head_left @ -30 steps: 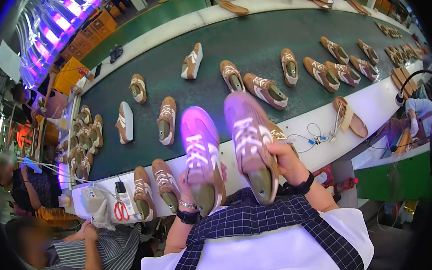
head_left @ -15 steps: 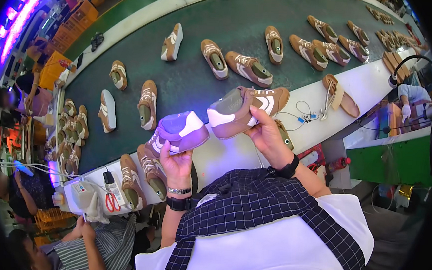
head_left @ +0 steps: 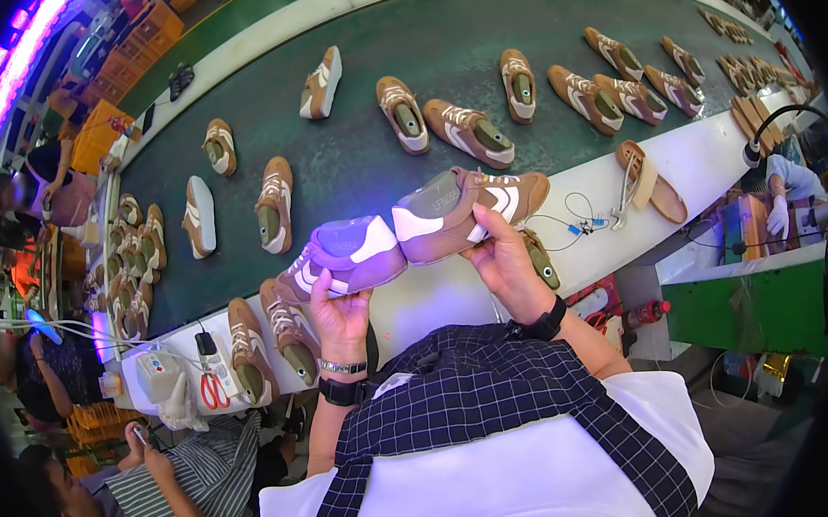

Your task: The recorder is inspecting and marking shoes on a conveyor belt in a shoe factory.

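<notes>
A brown sneaker with white stripes and a white heel patch (head_left: pixel 377 242) rests in my left hand (head_left: pixel 339 316), its fingers closed round the near side. Purple light tints this shoe. My right hand (head_left: pixel 510 264) grips a matching sneaker (head_left: pixel 522 197) by its near side, thumb on the upper. Both shoes are held heel to heel, touching or nearly so, above the white ledge, with green inserts inside them. Two more sneakers stand on the ledge left of my left hand, one at the edge (head_left: pixel 251 348) and one beside it (head_left: pixel 287 319).
Sneakers lie scattered over the green conveyor belt (head_left: pixel 344 164). On the white ledge (head_left: pixel 566 254) are a thin cable, a brown sandal (head_left: pixel 660 193), a power strip (head_left: pixel 220 360) and red-handled scissors (head_left: pixel 213 390). A person in a striped top (head_left: pixel 207 469) sits at lower left, holding a phone.
Both held sneakers have shifted slightly, and their heels have come together. Shoes on the belt have slid a little to the left. The seated person's hands have risen slightly.
</notes>
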`<action>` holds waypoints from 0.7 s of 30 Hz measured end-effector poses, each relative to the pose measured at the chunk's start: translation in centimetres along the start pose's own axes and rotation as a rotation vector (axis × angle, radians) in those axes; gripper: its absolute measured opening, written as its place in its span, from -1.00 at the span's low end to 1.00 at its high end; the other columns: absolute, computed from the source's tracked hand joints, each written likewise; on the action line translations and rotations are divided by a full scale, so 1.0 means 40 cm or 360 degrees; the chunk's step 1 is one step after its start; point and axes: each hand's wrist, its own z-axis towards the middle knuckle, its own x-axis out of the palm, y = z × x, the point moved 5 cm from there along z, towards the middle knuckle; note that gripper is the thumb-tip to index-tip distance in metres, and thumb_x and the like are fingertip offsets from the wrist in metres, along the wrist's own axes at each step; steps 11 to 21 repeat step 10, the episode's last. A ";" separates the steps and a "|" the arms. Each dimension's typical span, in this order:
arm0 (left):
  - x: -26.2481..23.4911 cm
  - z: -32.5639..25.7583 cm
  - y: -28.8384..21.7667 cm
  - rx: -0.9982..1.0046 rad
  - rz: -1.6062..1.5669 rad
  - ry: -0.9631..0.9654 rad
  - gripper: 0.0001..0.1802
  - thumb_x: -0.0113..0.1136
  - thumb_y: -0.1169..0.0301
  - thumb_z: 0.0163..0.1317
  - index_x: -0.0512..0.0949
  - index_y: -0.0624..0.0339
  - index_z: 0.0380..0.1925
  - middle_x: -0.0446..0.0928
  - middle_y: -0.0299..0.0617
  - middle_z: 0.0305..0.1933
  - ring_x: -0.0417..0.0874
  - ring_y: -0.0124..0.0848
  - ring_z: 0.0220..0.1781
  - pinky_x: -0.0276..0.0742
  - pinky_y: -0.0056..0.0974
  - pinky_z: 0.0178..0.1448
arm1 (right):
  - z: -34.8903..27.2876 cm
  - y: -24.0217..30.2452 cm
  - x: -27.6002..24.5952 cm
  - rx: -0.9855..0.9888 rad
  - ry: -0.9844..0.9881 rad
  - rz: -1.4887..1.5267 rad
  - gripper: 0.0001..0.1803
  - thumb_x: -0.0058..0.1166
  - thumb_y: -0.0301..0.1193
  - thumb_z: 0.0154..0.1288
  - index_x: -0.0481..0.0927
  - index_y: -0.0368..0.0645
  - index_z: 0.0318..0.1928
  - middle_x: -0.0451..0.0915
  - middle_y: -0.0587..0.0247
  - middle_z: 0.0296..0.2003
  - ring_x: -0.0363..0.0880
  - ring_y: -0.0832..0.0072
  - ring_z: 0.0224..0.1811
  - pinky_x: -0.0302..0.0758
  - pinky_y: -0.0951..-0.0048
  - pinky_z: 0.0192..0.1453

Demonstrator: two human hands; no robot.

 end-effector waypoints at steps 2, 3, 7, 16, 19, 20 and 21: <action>-0.005 0.004 0.001 -0.0008 -0.0001 -0.0012 -0.45 0.21 0.33 0.10 0.35 0.13 0.12 0.46 -0.14 0.10 0.47 -0.19 0.14 0.48 0.02 0.15 | 0.003 -0.003 -0.006 0.0000 0.0000 0.0002 -0.55 0.05 -0.44 0.27 0.31 -0.23 0.14 0.44 0.14 0.07 0.45 0.33 0.12 0.44 0.13 0.23; -0.007 0.006 0.002 -0.0014 -0.0005 -0.0007 -0.45 0.21 0.33 0.10 0.35 0.13 0.12 0.46 -0.14 0.10 0.47 -0.19 0.15 0.48 0.02 0.15 | 0.004 -0.003 -0.010 -0.0004 0.0000 -0.0006 -0.55 0.05 -0.44 0.27 0.31 -0.23 0.14 0.44 0.14 0.07 0.45 0.33 0.12 0.44 0.13 0.23; -0.011 0.009 0.004 -0.0028 -0.0005 -0.0010 -0.45 0.22 0.33 0.09 0.35 0.13 0.12 0.45 -0.14 0.11 0.45 -0.19 0.16 0.46 0.03 0.18 | 0.006 -0.003 -0.012 -0.0003 0.0009 -0.0018 -0.55 0.04 -0.44 0.27 0.30 -0.23 0.15 0.44 0.15 0.07 0.44 0.34 0.12 0.44 0.14 0.23; -0.021 0.014 0.007 -0.0031 -0.0031 -0.0019 -0.43 0.22 0.33 0.10 0.34 0.13 0.14 0.43 -0.11 0.15 0.44 -0.15 0.19 0.46 0.05 0.19 | 0.015 -0.009 -0.025 -0.0001 0.0008 -0.0036 -0.51 0.06 -0.41 0.26 0.30 -0.18 0.18 0.44 0.17 0.09 0.43 0.33 0.14 0.40 0.12 0.26; -0.021 0.014 0.007 -0.0031 -0.0031 -0.0019 -0.43 0.22 0.33 0.10 0.34 0.13 0.14 0.43 -0.11 0.15 0.44 -0.15 0.19 0.46 0.05 0.19 | 0.015 -0.009 -0.025 -0.0001 0.0008 -0.0036 -0.51 0.06 -0.41 0.26 0.30 -0.18 0.18 0.44 0.17 0.09 0.43 0.33 0.14 0.40 0.12 0.26; -0.021 0.014 0.007 -0.0031 -0.0031 -0.0019 -0.43 0.22 0.33 0.10 0.34 0.13 0.14 0.43 -0.11 0.15 0.44 -0.15 0.19 0.46 0.05 0.19 | 0.015 -0.009 -0.025 -0.0001 0.0008 -0.0036 -0.51 0.06 -0.41 0.26 0.30 -0.18 0.18 0.44 0.17 0.09 0.43 0.33 0.14 0.40 0.12 0.26; -0.021 0.014 0.007 -0.0031 -0.0031 -0.0019 -0.43 0.22 0.33 0.10 0.34 0.13 0.14 0.43 -0.11 0.15 0.44 -0.15 0.19 0.46 0.05 0.19 | 0.015 -0.009 -0.025 -0.0001 0.0008 -0.0036 -0.51 0.06 -0.41 0.26 0.30 -0.18 0.18 0.44 0.17 0.09 0.43 0.33 0.14 0.40 0.12 0.26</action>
